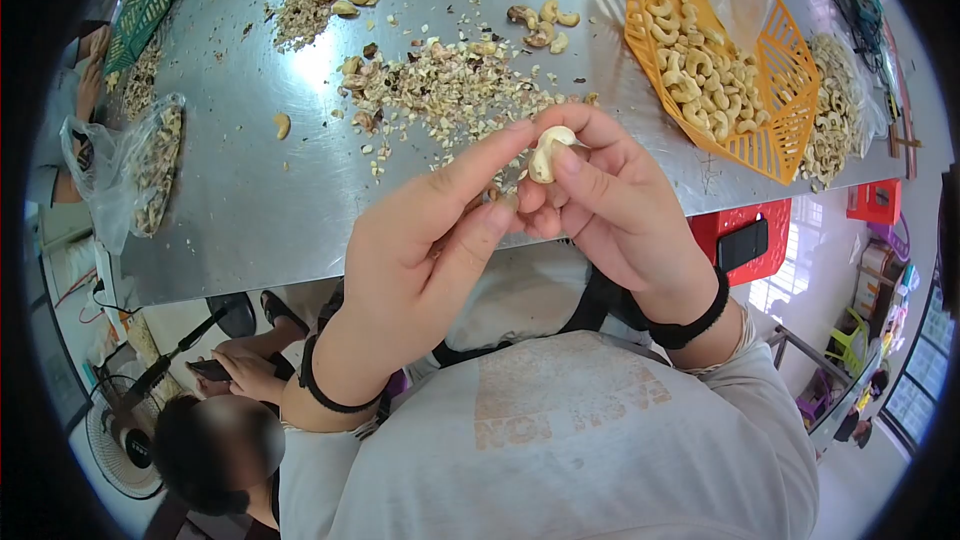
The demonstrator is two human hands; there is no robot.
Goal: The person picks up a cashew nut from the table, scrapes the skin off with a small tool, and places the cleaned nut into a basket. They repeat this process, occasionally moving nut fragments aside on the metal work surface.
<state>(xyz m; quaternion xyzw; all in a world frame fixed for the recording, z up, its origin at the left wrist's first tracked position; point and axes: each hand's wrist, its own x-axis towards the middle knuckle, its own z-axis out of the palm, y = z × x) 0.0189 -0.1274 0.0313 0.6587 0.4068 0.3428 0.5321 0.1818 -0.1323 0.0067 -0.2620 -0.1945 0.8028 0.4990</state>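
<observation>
A pale peeled cashew nut is pinched between the thumb and fingers of my right hand, above the table's near edge. My left hand is close beside it, with its index finger reaching toward the nut's upper side. The left thumb presses against curled fingers, and whatever may be between them is hidden. Just beyond my hands, a spread of cashew skin flakes and broken bits covers part of the metal table.
An orange basket of cashews stands at right, beside a heap of cashews. Several loose cashews lie at the back. A plastic bag is at left. A phone rests on a red stool. Another person sits lower left.
</observation>
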